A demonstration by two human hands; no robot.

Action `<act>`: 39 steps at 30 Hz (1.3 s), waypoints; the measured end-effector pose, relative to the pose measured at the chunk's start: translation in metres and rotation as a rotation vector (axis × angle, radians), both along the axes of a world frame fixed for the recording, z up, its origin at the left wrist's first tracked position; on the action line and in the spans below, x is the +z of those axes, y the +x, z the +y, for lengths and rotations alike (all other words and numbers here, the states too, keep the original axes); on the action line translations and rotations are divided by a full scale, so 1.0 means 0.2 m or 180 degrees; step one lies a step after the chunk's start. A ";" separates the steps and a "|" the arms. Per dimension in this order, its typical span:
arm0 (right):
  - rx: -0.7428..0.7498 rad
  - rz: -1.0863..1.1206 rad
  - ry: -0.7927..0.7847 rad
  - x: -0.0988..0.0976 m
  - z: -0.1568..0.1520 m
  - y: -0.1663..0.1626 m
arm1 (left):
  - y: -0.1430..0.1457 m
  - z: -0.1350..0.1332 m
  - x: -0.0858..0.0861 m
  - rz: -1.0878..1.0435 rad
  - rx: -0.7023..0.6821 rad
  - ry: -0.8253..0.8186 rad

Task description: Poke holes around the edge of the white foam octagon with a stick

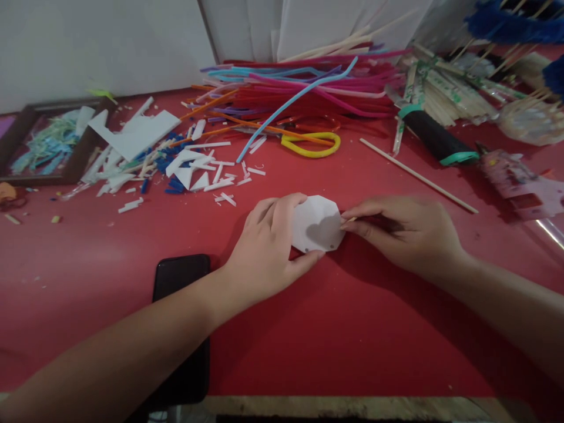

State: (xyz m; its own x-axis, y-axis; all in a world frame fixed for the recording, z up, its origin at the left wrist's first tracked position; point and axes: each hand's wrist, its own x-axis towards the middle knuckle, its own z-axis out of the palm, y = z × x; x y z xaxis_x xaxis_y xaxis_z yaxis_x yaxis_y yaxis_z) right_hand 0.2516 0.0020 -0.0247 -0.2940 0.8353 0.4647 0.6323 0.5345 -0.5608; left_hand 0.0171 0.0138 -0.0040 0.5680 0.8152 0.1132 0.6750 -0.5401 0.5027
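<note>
A white many-sided piece of paper [315,214] lies low over the red table, with small dark dots or holes along its near edge. My left hand [268,247] is closed on its left side, fingers at the far edge and thumb at the near edge. At the paper's right edge, my right hand [405,232] pinches a thin wooden stick [351,220] between thumb and finger. Only a short tip of that stick shows; the rest is hidden by the hand. A heart-like shadow falls on the paper.
Pipe cleaners [308,91] are piled at the back, beside yellow-handled scissors [311,144]. Paper scraps [198,167] and a brown frame [73,170] are at left. A loose stick [418,175], a black-and-green handled tool [436,135] and a glue gun [522,182] lie right. A phone [180,276] sits under my left forearm.
</note>
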 end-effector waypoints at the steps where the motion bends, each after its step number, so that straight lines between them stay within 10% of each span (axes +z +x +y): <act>1: -0.0008 -0.0018 0.0035 0.00 0.00 0.00 | 0.00 0.00 0.00 0.0001 -0.0002 0.0005; 39: -0.0102 -0.0486 0.0674 0.04 -0.03 0.01 | -0.01 0.00 -0.02 -0.0046 -0.0065 0.0176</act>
